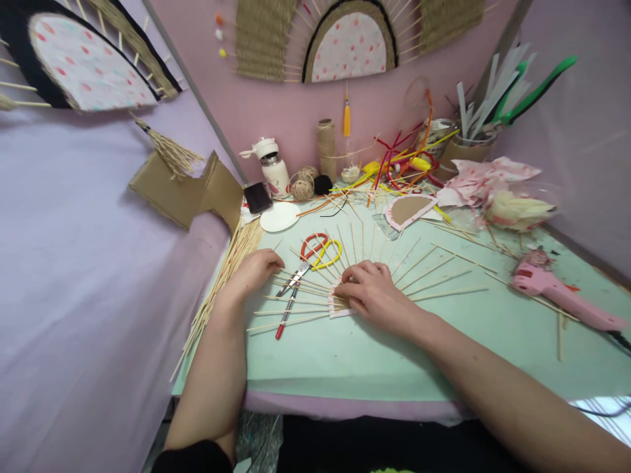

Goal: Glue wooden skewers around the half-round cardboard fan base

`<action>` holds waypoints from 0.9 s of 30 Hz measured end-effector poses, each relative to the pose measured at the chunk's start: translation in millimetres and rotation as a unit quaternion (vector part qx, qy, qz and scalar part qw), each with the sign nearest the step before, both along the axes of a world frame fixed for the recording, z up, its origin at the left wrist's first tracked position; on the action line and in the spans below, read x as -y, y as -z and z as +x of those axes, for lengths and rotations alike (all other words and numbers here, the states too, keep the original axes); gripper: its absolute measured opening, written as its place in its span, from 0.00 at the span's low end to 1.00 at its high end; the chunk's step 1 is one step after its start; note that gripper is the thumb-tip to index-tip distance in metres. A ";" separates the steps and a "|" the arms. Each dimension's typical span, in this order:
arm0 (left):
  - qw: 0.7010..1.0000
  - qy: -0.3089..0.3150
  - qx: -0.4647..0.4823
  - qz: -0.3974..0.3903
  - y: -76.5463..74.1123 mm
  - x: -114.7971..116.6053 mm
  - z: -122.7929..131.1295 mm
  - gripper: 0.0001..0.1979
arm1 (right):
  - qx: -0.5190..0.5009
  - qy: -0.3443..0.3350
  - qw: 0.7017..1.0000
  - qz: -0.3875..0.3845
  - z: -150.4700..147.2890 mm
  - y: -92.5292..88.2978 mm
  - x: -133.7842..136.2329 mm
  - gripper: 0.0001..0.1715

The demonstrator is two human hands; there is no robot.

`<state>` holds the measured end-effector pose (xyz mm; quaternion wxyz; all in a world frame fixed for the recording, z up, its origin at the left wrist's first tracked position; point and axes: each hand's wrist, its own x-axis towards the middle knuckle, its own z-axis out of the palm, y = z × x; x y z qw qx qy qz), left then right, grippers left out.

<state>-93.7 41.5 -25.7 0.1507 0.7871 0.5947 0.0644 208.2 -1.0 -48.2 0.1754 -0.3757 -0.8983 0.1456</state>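
A fan of thin wooden sticks (424, 271) spreads out from a small cardboard half-circle (339, 303) edged with pink-and-white cloth. My right hand (369, 292) covers most of the half-circle, fingers bent and pressed down on it where the sticks meet. On the fan's left side, my left hand (259, 269) has its fingers pinched together at the outer end of a stick. Scissors (305, 263) with one red and one yellow handle lie beneath the left sticks. Beside their blades is a pen (286, 315) with a red end.
Loose sticks (217, 289) are bundled along the left table edge. A pink glue gun (562, 295) lies at right. Along the back stand a white bottle (273, 171), a twine spool (326, 148) and coloured pipe cleaners (394, 157). Another cloth-edged half-circle (409, 210) lies nearby.
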 end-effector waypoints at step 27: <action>0.989 -0.036 0.118 0.076 -2.8 -2.7 -8.8 0.09 | -0.023 0.063 0.998 0.015 -0.5 7.5 -6.9 0.17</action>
